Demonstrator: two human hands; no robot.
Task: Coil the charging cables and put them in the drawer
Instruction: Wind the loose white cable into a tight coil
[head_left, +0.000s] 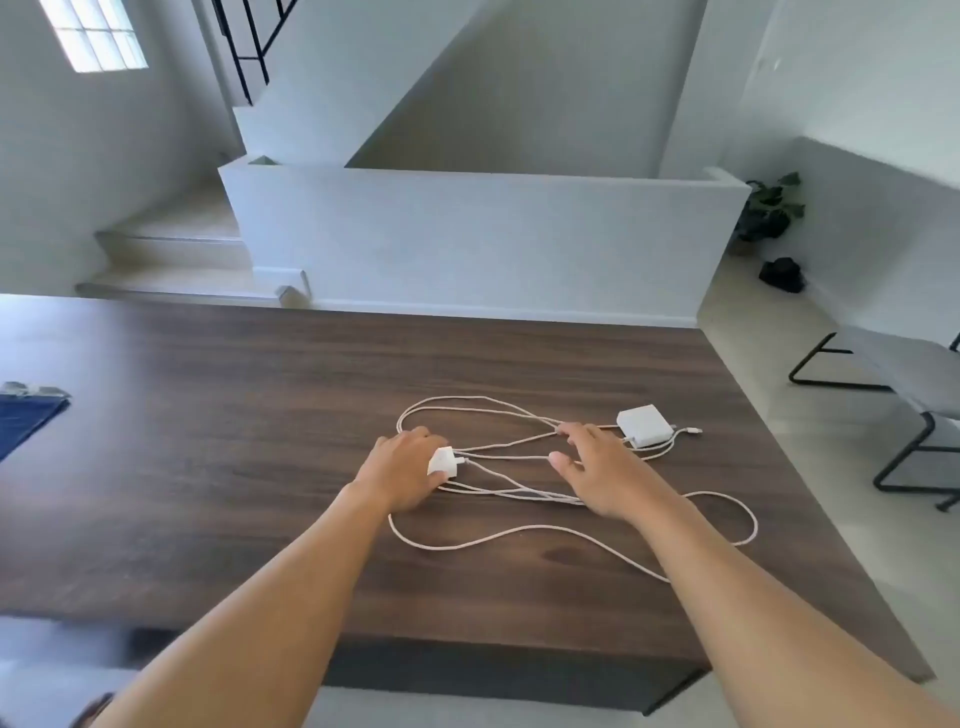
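White charging cables lie tangled in loose loops on the dark wooden table. A small white plug adapter sits at the tangle's left end, and my left hand grips it with curled fingers. A larger white power brick rests at the far right of the tangle, with a cable end beside it. My right hand hovers over the middle strands with fingers spread, fingertips close to the cables. No drawer is in view.
A blue cloth lies at the table's left edge. A grey chair with a black frame stands right of the table. Behind are a low white wall, stairs, a potted plant and a black object on the floor.
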